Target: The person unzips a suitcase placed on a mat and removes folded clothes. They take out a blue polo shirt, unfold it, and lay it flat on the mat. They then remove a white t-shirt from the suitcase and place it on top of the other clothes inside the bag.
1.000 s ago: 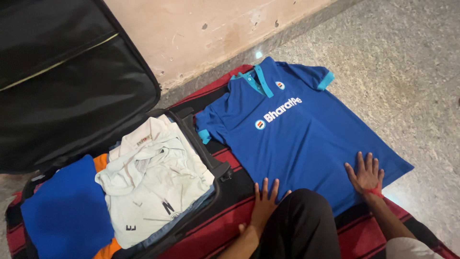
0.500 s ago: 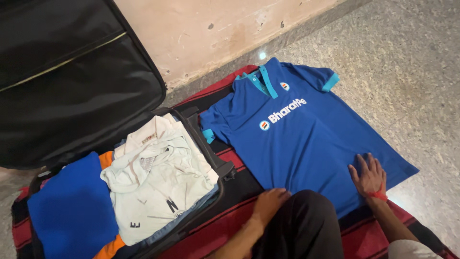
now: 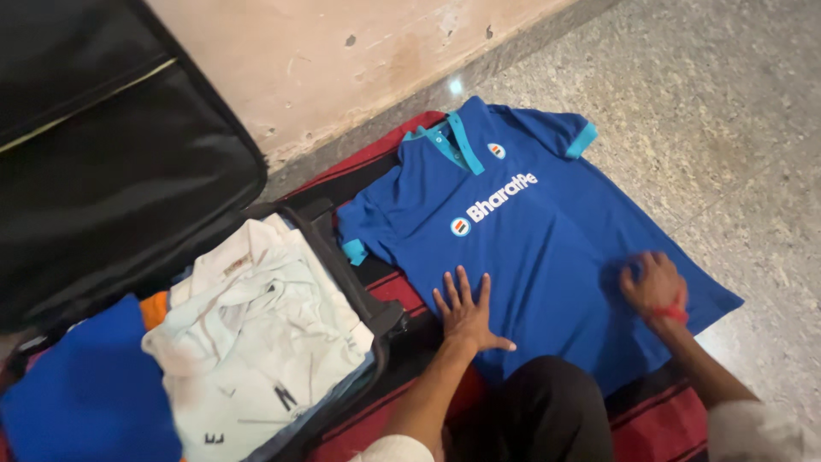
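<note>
A blue polo shirt [image 3: 522,231] with a lighter collar and white lettering lies face up, spread flat on a red and black striped mat [image 3: 658,419]. My left hand [image 3: 466,312] rests flat on the shirt's lower left part, fingers spread. My right hand [image 3: 654,287], with a red thread at the wrist, presses on the shirt's lower right part with fingers curled into the cloth. My knee in dark trousers [image 3: 539,415] is between the arms.
An open black suitcase [image 3: 128,171] stands at the left, lid raised against the wall. Inside it lie a whitish folded garment [image 3: 256,342], a blue one [image 3: 85,402] and an orange edge. Speckled stone floor [image 3: 735,103] lies to the right; a peach wall [image 3: 342,60] is behind.
My left hand has moved from the shirt's hem up onto the cloth and spread flat. My right hand's fingers have curled. The view shifted slightly right.
</note>
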